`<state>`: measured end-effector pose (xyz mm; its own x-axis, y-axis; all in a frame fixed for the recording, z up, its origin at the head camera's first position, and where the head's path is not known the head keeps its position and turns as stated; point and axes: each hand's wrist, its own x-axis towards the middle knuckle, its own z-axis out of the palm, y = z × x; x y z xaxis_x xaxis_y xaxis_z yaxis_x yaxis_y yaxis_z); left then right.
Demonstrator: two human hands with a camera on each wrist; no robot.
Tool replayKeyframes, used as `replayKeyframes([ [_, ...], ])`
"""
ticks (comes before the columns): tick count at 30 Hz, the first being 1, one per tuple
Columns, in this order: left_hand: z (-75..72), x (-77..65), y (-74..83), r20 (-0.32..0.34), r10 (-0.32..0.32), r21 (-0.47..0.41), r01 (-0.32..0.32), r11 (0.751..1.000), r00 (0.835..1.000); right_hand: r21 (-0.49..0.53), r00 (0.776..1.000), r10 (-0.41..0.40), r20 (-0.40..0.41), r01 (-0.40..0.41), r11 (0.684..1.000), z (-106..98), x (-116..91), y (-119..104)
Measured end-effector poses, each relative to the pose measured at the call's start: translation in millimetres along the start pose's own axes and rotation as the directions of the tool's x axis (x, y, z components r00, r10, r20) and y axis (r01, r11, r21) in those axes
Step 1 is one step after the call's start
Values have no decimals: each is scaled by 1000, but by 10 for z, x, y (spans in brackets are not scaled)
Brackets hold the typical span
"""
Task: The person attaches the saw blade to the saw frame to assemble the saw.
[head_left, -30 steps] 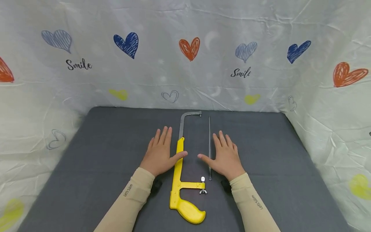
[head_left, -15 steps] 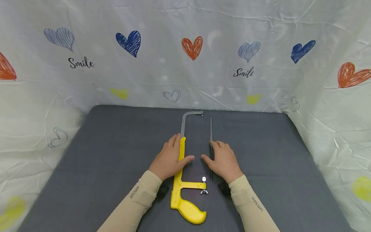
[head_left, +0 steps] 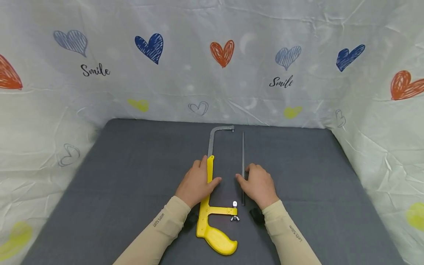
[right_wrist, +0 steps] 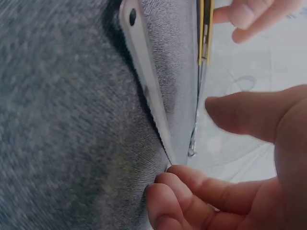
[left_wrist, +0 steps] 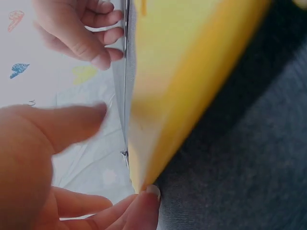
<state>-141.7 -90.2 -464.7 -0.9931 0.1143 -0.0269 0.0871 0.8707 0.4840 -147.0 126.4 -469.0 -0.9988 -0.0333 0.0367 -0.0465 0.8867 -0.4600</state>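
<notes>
A hacksaw frame (head_left: 204, 211) with a yellow handle and a grey curved front arm (head_left: 210, 141) lies flat on the dark cloth. My left hand (head_left: 193, 184) is over its yellow bar, fingertips right at the bar's edge and thumb held away from it, as the left wrist view shows. To the right lies a thin toothed hacksaw blade (right_wrist: 152, 98) with a hole at its near end. My right hand (head_left: 261, 186) is beside this blade, its bent fingertips close to the edge and its thumb apart on the other side.
A wing nut (head_left: 235, 218) sits on the yellow cross arm of the hacksaw frame. The dark grey cloth (head_left: 149, 154) covers the table. Behind and at both sides hangs a pale curtain (head_left: 185, 48) printed with hearts and "Smile".
My left hand has moved right onto the yellow bar, its fingers coming down to the edge. My right hand's fingers have lowered and bent beside the blade. Frame and blade lie as before.
</notes>
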Motion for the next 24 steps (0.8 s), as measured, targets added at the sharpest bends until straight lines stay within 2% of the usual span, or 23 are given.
replayKeyframes([
  [10, 9, -25, 52, 2, -62, 24, 62, 998, 998, -27, 999, 44, -21, -44, 999, 26, -32, 12],
  [17, 15, -28, 34, 15, -86, -8, 86, 996, 996, -32, 996, 86, 19, -86, 996, 39, -30, 4],
  [24, -7, -14, 30, 31, -81, -18, 81, 997, 996, -18, 989, 136, 56, -135, 991, 22, -15, 0],
])
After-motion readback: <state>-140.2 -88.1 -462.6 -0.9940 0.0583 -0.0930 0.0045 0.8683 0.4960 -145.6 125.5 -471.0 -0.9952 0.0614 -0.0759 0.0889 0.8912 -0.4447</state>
